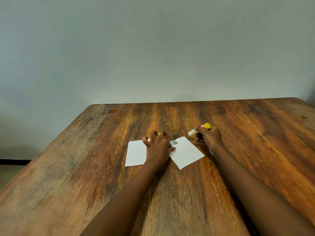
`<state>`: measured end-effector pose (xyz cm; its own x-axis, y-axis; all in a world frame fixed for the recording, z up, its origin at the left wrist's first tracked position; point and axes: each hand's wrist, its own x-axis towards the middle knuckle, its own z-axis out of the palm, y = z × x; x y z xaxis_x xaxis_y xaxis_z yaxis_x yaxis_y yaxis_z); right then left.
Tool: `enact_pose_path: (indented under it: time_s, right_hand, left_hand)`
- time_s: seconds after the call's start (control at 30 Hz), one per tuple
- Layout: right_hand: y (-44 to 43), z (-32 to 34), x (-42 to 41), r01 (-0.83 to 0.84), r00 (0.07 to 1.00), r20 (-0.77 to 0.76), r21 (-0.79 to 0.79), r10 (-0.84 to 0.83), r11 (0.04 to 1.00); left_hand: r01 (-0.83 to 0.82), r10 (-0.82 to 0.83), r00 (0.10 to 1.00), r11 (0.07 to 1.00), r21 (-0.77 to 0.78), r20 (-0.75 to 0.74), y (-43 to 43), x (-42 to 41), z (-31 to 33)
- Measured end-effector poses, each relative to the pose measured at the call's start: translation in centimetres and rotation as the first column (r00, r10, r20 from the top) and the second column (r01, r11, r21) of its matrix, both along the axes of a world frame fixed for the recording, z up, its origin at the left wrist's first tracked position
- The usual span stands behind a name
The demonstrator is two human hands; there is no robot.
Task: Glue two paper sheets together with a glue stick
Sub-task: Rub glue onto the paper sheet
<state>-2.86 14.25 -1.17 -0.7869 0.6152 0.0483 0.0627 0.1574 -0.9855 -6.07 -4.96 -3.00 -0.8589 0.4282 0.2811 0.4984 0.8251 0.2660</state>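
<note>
Brown wood-grain counter [204, 176], low sheen, streaky. Two white matt paper sheets: left rectangular sheet [135, 155], right rectangular sheet [186, 153]. Glossy plastic glue stick with yellow cap [199, 129], at 2 o'clock.

Both bare forearms reach forward from 6 o'clock, roughly parallel. Left hand [157, 147] palm down toward 12 o'clock, fingers spread and arched like claw, gold ring on one finger, thumb pointing to 3 o'clock. Right hand [208, 137] at 3 o'clock of left, well apart, fingers curled closed in fist-like grip
</note>
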Motion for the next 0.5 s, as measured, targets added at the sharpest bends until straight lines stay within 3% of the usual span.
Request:
enact_pose_path:
  time_s: [0.13, 0.27, 0.5]
  right_hand:
    - [-0.4, -0.6, -0.5, -0.016, 1.0, 0.029, 0.151, 0.011, 0.988]
    - [-0.3, -0.9, -1.3, -0.054, 0.997, 0.064, 0.273, 0.038, 0.961]
    - [-0.4, -1.1, -1.9, -0.093, 0.994, 0.091, 0.331, 0.066, 0.939]
  left_hand:
    - [0.029, -0.03, 0.998, 0.999, 0.026, 0.053, 1.8, 0.1, 0.3]
    - [0.056, -0.048, 0.995, 0.993, -0.099, 0.088, 3.2, 0.2, 0.4]
    - [0.017, -0.004, 0.991, 0.995, -0.099, 0.135, 3.4, 0.2, 0.1]
